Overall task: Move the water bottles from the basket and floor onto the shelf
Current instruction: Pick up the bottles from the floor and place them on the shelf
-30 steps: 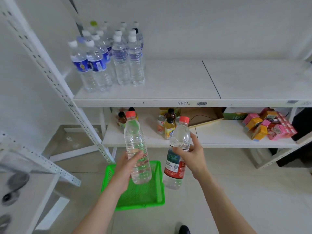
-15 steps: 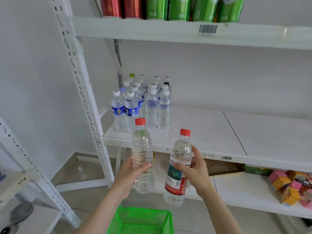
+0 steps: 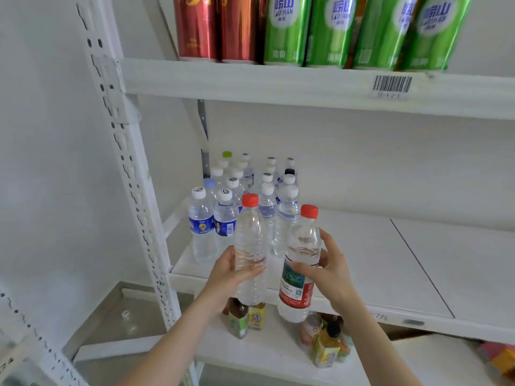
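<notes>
The left hand [image 3: 223, 278] is clenched around the lower middle of an unlabelled bottle [image 3: 250, 235], clear with a red cap. Its fingers curl round the bottle's body. The right hand [image 3: 328, 271] grasps a labelled bottle [image 3: 299, 285], also red-capped, with a red and green wrapper. The thumb lies across the front just above the wrapper and the fingers reach round the right side near the shoulder. Both bottles are upright and held in the air side by side, close together but not touching. They are just in front of the front edge of the middle shelf [image 3: 376, 263].

Behind them a group of white-capped water bottles [image 3: 200, 227] stands at the left end of that shelf. The upper shelf [image 3: 278, 84] carries red cans [image 3: 198, 26] and green cans [image 3: 331, 29]. On the lower shelf [image 3: 267, 355], small drink bottles [image 3: 255, 316] stand below the hands.
</notes>
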Demonstrator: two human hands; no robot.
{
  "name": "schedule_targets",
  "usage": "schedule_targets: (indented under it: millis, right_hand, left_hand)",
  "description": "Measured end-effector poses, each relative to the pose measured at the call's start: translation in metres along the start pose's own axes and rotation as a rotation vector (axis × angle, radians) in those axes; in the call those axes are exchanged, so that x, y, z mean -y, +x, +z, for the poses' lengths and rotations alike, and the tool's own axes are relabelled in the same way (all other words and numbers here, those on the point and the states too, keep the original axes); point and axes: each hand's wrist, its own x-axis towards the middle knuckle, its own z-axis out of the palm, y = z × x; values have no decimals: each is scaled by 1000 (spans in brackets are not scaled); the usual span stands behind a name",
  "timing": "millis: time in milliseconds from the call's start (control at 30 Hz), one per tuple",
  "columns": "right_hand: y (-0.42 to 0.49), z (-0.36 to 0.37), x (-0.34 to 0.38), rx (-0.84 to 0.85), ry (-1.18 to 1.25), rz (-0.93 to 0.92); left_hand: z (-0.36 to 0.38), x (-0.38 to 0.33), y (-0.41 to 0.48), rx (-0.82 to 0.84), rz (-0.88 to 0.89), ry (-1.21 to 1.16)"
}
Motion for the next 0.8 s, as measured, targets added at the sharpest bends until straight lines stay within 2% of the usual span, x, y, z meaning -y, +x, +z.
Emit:
schedule_targets:
  millis: [300,567,800]
  right_hand:
    - [49,18,-6,-72,-4,-12]
    - [83,18,-30,-65,-39,10]
    - [95,22,-47,-37,-85,-48]
  left_hand:
    - [-6,13,64,73,-19,82]
    - [1,38,92,5,-64,66]
    - [7,46,102,-5,-27,80]
